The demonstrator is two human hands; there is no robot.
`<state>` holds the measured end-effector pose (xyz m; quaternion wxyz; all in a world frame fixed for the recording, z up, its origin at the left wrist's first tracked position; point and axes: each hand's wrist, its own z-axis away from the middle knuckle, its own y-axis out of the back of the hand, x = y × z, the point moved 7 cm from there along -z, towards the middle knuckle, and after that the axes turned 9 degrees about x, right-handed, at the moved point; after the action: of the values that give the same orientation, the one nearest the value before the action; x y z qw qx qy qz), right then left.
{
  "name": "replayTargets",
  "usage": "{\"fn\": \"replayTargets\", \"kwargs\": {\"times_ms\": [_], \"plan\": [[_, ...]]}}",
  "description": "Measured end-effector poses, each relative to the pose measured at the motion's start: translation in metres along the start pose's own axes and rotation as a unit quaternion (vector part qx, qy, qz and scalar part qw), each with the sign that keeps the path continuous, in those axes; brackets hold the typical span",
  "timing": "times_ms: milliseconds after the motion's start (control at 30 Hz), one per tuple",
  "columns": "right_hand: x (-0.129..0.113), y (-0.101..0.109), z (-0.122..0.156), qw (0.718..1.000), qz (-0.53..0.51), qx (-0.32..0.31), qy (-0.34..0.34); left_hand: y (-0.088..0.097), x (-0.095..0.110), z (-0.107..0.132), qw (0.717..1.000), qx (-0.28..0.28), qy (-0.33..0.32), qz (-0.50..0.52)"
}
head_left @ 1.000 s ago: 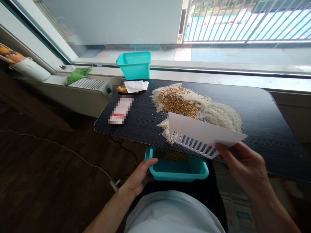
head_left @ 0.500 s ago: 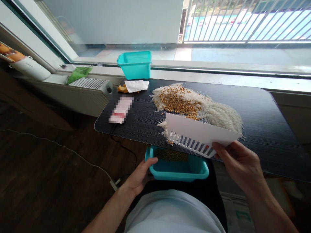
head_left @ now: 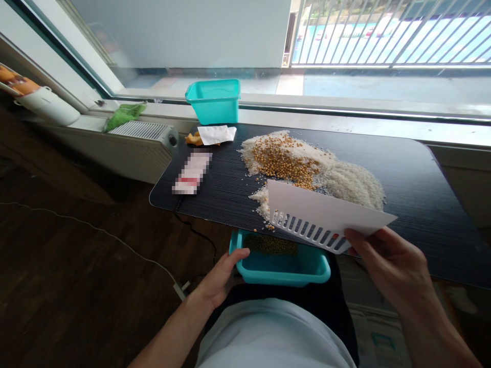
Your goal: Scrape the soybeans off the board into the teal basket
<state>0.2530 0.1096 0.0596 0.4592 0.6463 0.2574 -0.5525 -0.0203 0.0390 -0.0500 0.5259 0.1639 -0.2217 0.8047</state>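
Observation:
My right hand (head_left: 387,260) grips a white slotted plastic sheet (head_left: 314,207) by its right end, thumb on the near face. The sheet stands tilted over the table's front edge, its row of slots low. Behind it spreads a pile of white rice (head_left: 349,181) with golden-yellow dried peas or beans (head_left: 282,159) on its left part. A small patch of rice (head_left: 262,202) lies left of the sheet. Below the table edge, my left hand (head_left: 226,273) is closed on the left rim of a turquoise tub (head_left: 284,276), which holds greenish-brown grains or legumes (head_left: 272,245).
The dark table (head_left: 226,194) stands against the window sill. At its back left are another turquoise tub (head_left: 215,102), a white paper (head_left: 218,135) and a yellow cloth-like thing (head_left: 194,138). A blurred pale, flat object (head_left: 193,173) lies left. A radiator (head_left: 141,145) carries a green cloth (head_left: 125,116).
My right hand has moved the slotted sheet a little to the right and toward me. My left hand and the tub it holds have stayed nearly in place.

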Motion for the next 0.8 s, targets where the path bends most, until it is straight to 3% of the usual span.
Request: {"fn": "replayTargets", "kwargs": {"times_ms": [800], "plan": [[-0.0005, -0.0046, 0.0041, 1.000, -0.019, -0.013, 0.009, 0.0015, 0.0000, -0.0024, 1.000, 0.001, -0.003, 0.005]]}}
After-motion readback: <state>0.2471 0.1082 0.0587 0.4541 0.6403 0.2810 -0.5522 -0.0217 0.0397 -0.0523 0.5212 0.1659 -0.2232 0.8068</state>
